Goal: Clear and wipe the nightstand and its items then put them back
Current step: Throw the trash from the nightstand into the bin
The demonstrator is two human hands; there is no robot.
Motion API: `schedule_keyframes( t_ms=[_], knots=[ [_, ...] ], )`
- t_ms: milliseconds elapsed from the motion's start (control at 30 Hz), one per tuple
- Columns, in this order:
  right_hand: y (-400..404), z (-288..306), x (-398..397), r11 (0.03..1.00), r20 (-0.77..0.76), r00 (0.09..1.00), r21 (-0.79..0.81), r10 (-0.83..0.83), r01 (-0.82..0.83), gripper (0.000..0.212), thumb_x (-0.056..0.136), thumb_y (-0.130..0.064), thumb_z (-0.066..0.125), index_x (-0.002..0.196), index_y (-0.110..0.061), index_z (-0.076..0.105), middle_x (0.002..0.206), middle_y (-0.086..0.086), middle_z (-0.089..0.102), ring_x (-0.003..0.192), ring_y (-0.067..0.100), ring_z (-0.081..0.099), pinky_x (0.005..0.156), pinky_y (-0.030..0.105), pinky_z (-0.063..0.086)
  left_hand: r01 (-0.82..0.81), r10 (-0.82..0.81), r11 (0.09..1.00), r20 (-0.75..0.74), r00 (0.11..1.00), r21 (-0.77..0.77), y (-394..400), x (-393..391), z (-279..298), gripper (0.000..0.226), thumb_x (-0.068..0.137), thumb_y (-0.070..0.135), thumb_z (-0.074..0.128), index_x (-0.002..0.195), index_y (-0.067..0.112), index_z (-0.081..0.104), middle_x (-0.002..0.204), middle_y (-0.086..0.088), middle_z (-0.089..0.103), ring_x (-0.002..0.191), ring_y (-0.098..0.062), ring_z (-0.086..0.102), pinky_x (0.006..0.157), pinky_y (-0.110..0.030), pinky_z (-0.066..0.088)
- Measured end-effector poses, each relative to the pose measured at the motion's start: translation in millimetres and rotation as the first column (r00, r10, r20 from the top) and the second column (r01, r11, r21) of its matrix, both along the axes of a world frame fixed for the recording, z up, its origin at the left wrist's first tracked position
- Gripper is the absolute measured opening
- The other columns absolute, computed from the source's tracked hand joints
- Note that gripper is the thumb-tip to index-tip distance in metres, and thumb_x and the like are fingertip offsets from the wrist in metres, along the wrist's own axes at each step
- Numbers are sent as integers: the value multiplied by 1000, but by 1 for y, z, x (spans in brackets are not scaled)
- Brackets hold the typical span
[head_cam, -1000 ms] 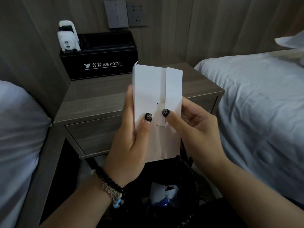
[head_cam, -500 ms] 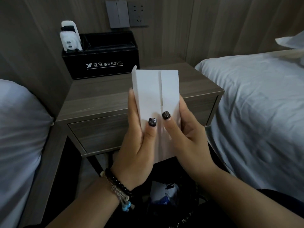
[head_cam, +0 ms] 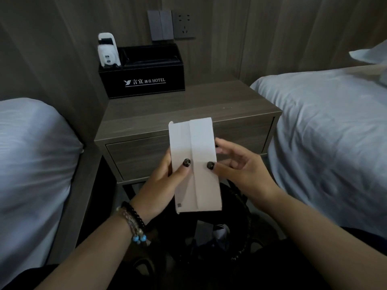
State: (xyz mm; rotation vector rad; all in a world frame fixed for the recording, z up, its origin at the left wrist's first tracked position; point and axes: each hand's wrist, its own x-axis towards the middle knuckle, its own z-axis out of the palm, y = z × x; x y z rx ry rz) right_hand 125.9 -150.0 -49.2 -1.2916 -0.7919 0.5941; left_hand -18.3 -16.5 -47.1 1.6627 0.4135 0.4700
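Observation:
I hold a folded white paper card (head_cam: 194, 164) upright in front of the wooden nightstand (head_cam: 188, 109). My left hand (head_cam: 161, 189) grips its left edge, thumb pressed on the front. My right hand (head_cam: 240, 170) pinches the right flap, thumb on the front and fingers behind. The card's two flaps are folded shut along a centre seam. On the back left of the nightstand stands a black hotel organiser box (head_cam: 144, 78) with a white device (head_cam: 107, 51) upright in its left slot.
White-sheeted beds flank the nightstand, the left bed (head_cam: 31, 164) and the right bed (head_cam: 326, 132). A black wastebasket (head_cam: 238, 237) with some rubbish sits on the floor below my hands. Switches and a socket (head_cam: 171, 24) are on the wall panel.
The right flap of the card has been folded shut against the left one. Both hands have dropped lower with the card, down in front of the nightstand's drawer.

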Motion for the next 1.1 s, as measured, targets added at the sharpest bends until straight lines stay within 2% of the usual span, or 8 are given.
schedule_keyframes(
  t_ms=[167, 333, 467, 567, 733, 800, 933, 1100],
  knots=[
    [-6, -9, -12, 997, -75, 997, -72, 32, -37, 66, 64, -10, 78, 128, -15, 59, 96, -1, 76, 86, 15, 72, 77, 28, 56, -72, 72, 997, -83, 994, 7, -16, -12, -16, 53, 77, 45, 64, 126, 38, 47, 114, 19, 68, 105, -2, 64, 95, -34, 51],
    [-15, -11, -22, 971, -89, 992, -214, 88, -106, 68, 73, 4, 77, 134, -17, 55, 103, 10, 75, 97, 24, 71, 90, 43, 56, -44, 52, 997, -152, 987, 57, -21, -19, -19, 43, 92, 27, 60, 130, 36, 43, 119, 16, 64, 99, 8, 62, 83, -15, 52],
    [-17, -3, -25, 954, 229, 973, -299, 39, 33, 74, 67, -12, 87, 132, -32, 57, 99, -1, 74, 85, 11, 72, 81, 36, 60, -21, 17, 999, -168, 986, -24, -12, -24, -17, 39, 90, 37, 59, 127, 41, 51, 120, 16, 66, 110, -3, 62, 99, -38, 48],
    [-18, 2, -31, 909, 573, 819, -342, 0, 239, 76, 61, -30, 89, 123, -51, 52, 99, -14, 57, 84, -7, 59, 74, 9, 51, -4, -15, 993, -154, 988, -122, -5, -27, -9, 55, 80, 59, 64, 130, 39, 51, 121, 14, 66, 113, -10, 62, 101, -44, 47],
    [-17, -11, -50, 956, 697, 716, -236, 40, 176, 77, 66, -30, 83, 136, -31, 50, 108, -11, 50, 98, 0, 54, 80, 11, 49, -49, 38, 995, -124, 992, -87, -13, -25, -16, 72, 62, 38, 86, 123, 35, 47, 111, 16, 67, 102, 4, 63, 82, -19, 54],
    [-16, -15, -49, 967, 671, 738, -224, 63, 122, 77, 68, -25, 84, 137, -28, 49, 115, -12, 51, 106, -2, 52, 85, 9, 47, -118, 110, 991, -108, 988, -64, -14, -22, -19, 61, 62, 32, 84, 113, 33, 50, 102, 18, 69, 93, 7, 64, 76, -16, 53],
    [-17, -15, -34, 937, 495, 860, -343, 127, 59, 81, 64, -43, 85, 136, -34, 50, 125, -17, 52, 111, -3, 54, 90, 22, 53, -162, 155, 981, -69, 986, -108, -5, -21, -20, 88, 45, 50, 89, 120, 19, 57, 112, 4, 71, 106, -14, 66, 89, -37, 54],
    [-16, -30, -23, 829, 63, 952, -511, 299, -226, 104, 47, -65, 85, 138, -31, 47, 127, -12, 62, 113, 4, 61, 98, 37, 52, -59, 64, 973, 15, 998, -222, -10, -20, -28, 60, 56, 25, 82, 110, 8, 62, 99, -2, 74, 93, -18, 71, 70, -24, 55]
  ],
)
